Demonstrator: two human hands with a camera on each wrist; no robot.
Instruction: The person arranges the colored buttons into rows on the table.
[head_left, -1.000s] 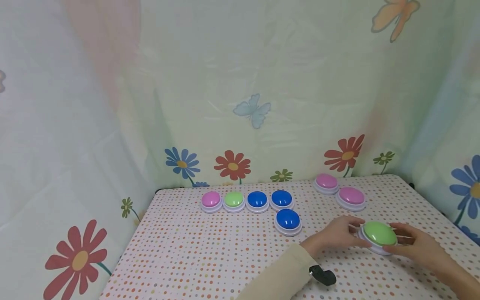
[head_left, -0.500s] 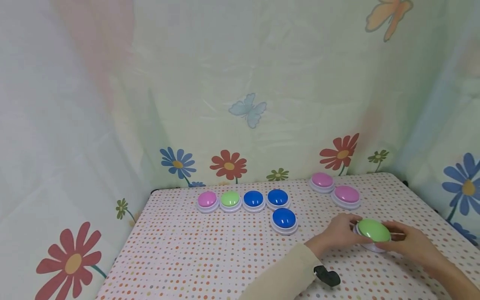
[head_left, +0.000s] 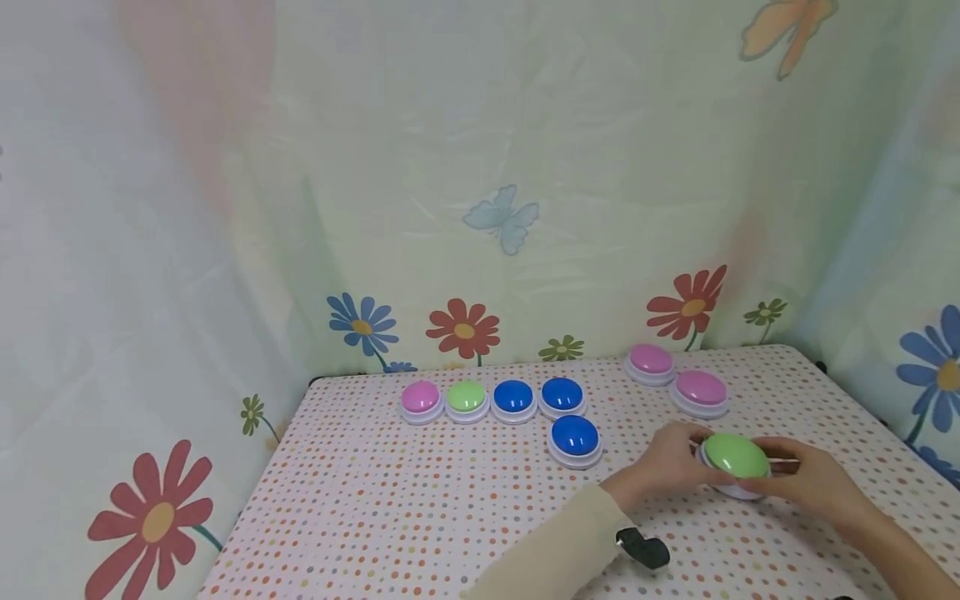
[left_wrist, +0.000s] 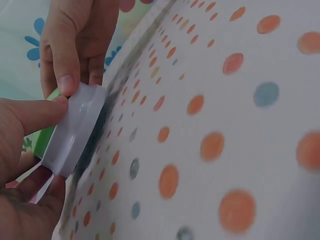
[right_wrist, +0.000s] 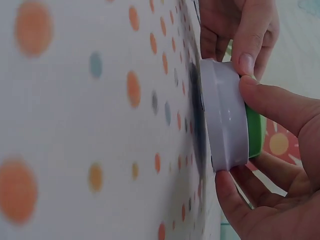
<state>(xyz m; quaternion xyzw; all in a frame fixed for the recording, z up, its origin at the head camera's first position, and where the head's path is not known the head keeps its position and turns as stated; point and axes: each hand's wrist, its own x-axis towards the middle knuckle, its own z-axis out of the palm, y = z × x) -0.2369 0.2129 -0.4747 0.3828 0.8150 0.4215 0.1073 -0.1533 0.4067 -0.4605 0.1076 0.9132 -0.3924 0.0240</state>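
Observation:
Both hands hold one push button with a green dome and a white round base, near the right side of the table. My left hand grips its left side, and my right hand grips the opposite side. In the right wrist view the right thumb lies at the near upper rim, with curled fingers under the base edge. The two thumbs nearly meet on the side facing me. A dark shadow shows on the dotted tabletop under the base, which is close over the surface.
Towards the back stand a pink button, another green button and two blue buttons in a row. A third blue button sits in front of the row's right end. Two pink buttons stand back right, before a flowered curtain.
The held green button has moved left and slightly away from me, with both hands gripping it throughout. The other buttons stay where they were; the head view shifted slightly and came back.

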